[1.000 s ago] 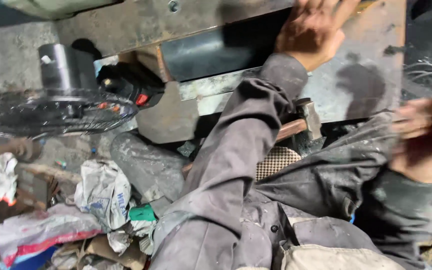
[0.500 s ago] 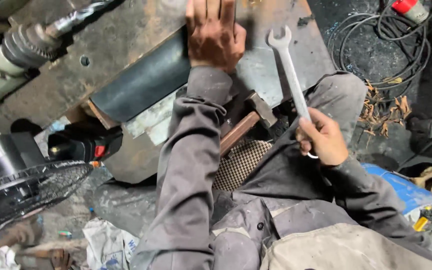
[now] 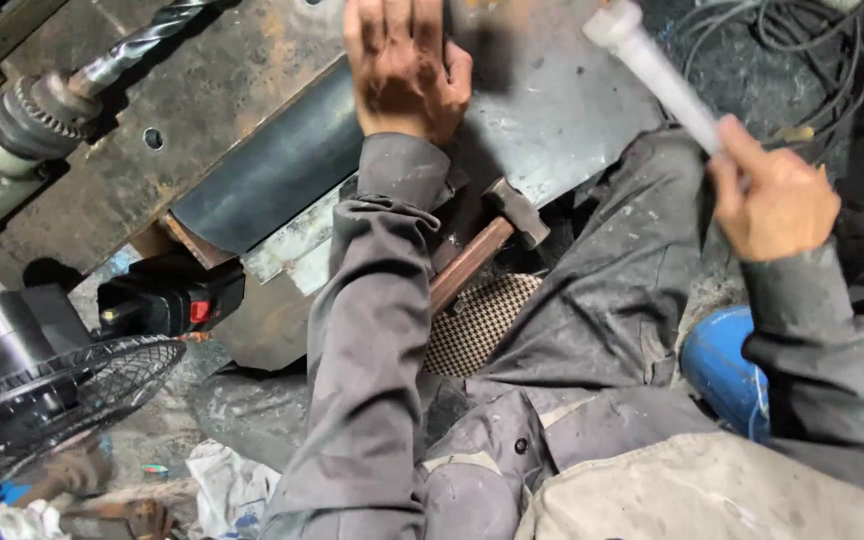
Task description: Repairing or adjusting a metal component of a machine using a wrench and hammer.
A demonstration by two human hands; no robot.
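Observation:
My left hand [image 3: 402, 65] lies flat, fingers together, on a rusty steel plate [image 3: 552, 90] at the top centre. My right hand [image 3: 767, 195] at the upper right grips the lower end of a long silver open-ended wrench [image 3: 652, 70], which is blurred and points up and left above the plate. A hammer [image 3: 497, 235] with a wooden handle lies under my left forearm, its head resting against the plate's lower edge. A dark steel bar [image 3: 267, 175] sits on the plate to the left of my left hand.
A large drill chuck with a twist bit [image 3: 82, 85] reaches over the plate from the upper left. A black cordless tool [image 3: 167, 300] and a wire fan guard [image 3: 62, 395] are at the left. Cables [image 3: 802, 50] lie at the upper right, a blue container [image 3: 722, 365] beside my right leg.
The view swung down and left. My right hand has lifted the wrench and swung it toward the plate. My left hand stays pressed on the plate.

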